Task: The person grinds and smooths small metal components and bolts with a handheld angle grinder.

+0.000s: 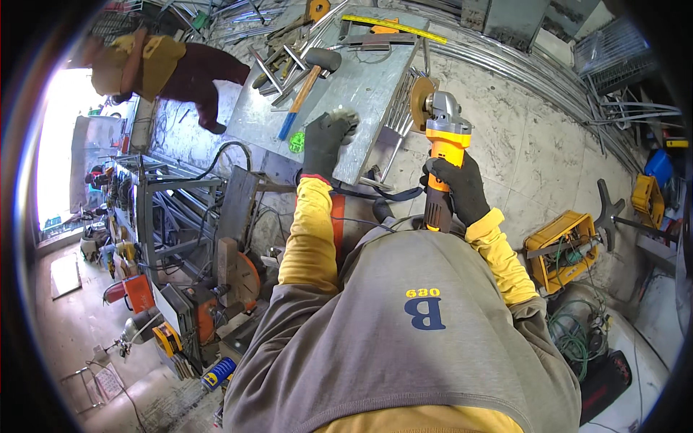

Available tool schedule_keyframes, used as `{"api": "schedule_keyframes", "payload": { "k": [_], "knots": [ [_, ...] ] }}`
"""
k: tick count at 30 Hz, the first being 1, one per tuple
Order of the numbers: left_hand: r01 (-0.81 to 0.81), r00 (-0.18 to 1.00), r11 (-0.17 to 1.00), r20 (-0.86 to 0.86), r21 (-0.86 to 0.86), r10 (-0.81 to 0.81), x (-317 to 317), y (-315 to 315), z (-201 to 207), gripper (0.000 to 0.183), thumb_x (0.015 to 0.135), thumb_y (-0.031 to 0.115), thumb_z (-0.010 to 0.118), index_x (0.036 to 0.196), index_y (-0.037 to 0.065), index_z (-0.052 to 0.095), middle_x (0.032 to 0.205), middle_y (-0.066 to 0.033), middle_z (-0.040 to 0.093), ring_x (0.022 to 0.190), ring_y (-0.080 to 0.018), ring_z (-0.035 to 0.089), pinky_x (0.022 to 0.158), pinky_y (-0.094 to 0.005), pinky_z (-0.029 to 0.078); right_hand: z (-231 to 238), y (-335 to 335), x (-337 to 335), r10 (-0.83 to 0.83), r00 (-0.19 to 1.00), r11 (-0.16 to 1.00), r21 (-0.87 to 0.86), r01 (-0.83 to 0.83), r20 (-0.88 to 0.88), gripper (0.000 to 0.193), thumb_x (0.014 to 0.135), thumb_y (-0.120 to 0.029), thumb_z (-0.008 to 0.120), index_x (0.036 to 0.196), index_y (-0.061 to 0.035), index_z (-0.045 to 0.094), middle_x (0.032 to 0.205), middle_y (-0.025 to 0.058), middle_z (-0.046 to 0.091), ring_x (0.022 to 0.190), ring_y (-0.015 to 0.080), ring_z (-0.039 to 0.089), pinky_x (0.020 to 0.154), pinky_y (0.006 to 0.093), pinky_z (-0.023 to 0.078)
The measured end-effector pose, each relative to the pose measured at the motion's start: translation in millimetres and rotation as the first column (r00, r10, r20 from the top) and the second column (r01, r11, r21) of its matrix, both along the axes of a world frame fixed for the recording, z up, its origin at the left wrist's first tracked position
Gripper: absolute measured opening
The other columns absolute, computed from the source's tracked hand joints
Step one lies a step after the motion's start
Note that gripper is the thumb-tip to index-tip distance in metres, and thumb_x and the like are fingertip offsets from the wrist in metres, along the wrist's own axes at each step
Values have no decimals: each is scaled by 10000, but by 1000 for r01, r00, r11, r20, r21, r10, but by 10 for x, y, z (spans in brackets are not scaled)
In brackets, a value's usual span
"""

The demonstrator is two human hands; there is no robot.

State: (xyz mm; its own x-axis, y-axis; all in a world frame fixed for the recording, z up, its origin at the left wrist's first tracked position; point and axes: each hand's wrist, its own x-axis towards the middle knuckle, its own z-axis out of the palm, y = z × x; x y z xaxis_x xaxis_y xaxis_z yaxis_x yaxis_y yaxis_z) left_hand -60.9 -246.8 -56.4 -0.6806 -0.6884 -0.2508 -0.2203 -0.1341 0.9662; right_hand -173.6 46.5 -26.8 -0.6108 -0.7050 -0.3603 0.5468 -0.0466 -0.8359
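Note:
My right hand (462, 189), in a black glove, is wrapped round the dark body of an orange and grey angle grinder (446, 144). The grinder points away from me, with a brown disc (421, 103) on its head. Over the near edge of the metal worktable (368, 86) is my left hand (326, 146), also gloved, with curled fingers. Something pale and shiny shows at its fingertips, too unclear to name. Left of that hand lies a bright green round piece (297, 141). A mallet (302, 97) with a blue-ended wooden handle and black head rests on the tabletop.
Metal tubes (271, 76) and a yellow measuring strip (393, 29) lie on the table. Another person (173, 68) is at the far left. A cut-off saw (245, 278) and a metal rack (184, 216) stand left; a yellow crate (563, 249) sits right. Cables cross beneath my arms.

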Motion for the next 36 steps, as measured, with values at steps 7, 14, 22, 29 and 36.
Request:
{"api": "schedule_keyframes", "payload": {
  "k": [7,14,22,29,36],
  "knots": [
    [327,776,496,528,-804,344,449,-329,-438,322,895,388,682,975,101,803,916,-159,777,892,-379,743,794,-494,568,7,0,6,3,999,999,34,-4,44,350,935,-184,740,1216,-7,630,981,83,703,791,207,728,739,338,609],
    [395,721,534,612,-748,324,480,-287,-626,281,935,393,654,1005,166,803,965,-137,782,924,-389,741,832,-506,572,11,-70,28,2,998,999,45,-5,64,325,941,-194,733,1184,-4,630,972,82,686,824,188,707,775,345,617],
    [373,729,640,639,-672,245,527,-248,-593,279,971,304,625,1157,188,799,1062,-147,787,1023,-374,739,903,-496,575,-11,-94,17,23,999,996,91,-27,41,312,953,-256,714,1127,-4,652,954,86,684,803,206,717,771,346,612],
    [118,860,708,428,-697,278,499,-169,-618,304,929,212,599,1144,137,800,1022,-188,779,981,-399,739,879,-490,577,-23,-117,23,33,999,994,106,-36,32,348,933,-284,727,1127,-5,649,935,86,686,796,215,724,749,357,607],
    [-73,848,745,352,-664,397,553,-169,-806,279,922,223,617,1099,117,804,1036,-200,771,995,-409,727,896,-487,570,-14,-151,54,35,997,989,140,-44,63,345,921,-283,742,1118,-12,657,924,85,688,779,223,734,708,356,617]
  ]
}}
